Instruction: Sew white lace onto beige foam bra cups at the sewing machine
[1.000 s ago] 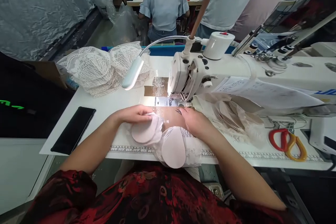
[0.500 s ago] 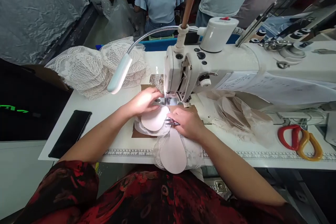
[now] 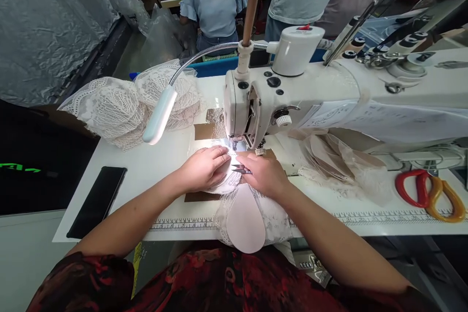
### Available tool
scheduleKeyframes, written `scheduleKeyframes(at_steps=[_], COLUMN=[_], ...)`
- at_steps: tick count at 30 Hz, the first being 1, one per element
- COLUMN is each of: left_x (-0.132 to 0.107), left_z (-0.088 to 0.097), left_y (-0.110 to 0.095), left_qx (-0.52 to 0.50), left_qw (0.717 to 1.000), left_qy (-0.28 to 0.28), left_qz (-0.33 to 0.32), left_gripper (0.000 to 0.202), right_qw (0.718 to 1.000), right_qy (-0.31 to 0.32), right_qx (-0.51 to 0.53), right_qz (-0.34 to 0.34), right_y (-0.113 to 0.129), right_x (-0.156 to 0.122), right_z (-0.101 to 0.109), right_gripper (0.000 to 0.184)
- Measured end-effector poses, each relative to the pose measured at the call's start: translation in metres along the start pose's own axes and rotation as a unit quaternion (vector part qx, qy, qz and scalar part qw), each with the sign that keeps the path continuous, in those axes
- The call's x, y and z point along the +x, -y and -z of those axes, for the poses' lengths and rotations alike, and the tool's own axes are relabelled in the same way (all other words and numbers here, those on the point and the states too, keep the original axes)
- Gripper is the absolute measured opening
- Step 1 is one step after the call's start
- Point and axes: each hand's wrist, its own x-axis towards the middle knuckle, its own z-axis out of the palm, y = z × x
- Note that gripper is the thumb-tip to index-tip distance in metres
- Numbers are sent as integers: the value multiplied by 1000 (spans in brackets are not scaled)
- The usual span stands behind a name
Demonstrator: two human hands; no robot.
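Note:
My left hand [image 3: 205, 168] lies with its fingers stretched over a white lace piece [image 3: 227, 186], right beside the needle area of the sewing machine [image 3: 234, 102]. The palm covers much of this piece. Curled around small dark thread snips [image 3: 242, 169], my right hand [image 3: 266, 173] rests just right of the presser foot [image 3: 234, 145]. The snips' blades point left, toward the lace. A pale teardrop-shaped pad [image 3: 246, 222] on lace hangs over the table's front edge, below my right hand.
Stacked lace pieces [image 3: 113, 112] lie at the back left under a bendable lamp [image 3: 160, 114]. A black phone [image 3: 97, 202] is at the left edge. On the right are more pale pieces [image 3: 329, 156] and red-and-yellow-handled scissors [image 3: 429, 195]. People [image 3: 210, 0] are beyond the machine.
My left hand has slid down and right, from behind the lace piece to flat on top of it, covering its pale pad. The right hand keeps the snips in nearly the same place.

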Motion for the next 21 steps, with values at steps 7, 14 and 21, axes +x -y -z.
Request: scheduleKeyframes(at_steps=[7, 14, 21], left_x=[9, 17, 18], left_z=[6, 10, 16], left_y=[15, 26, 29], left_qx=[2, 2, 32], left_qw=[999, 997, 995], left_qy=[40, 70, 81], left_qz=[-16, -38, -55], left_gripper=[53, 53, 53], right_qw=[998, 997, 997], right_qy=[45, 60, 63], right_qx=[-43, -43, -40], right_qz=[-24, -36, -30], right_y=[3, 4, 5], right_x=[4, 5, 3], right_z=[2, 2, 3], right_gripper=[38, 40, 35])
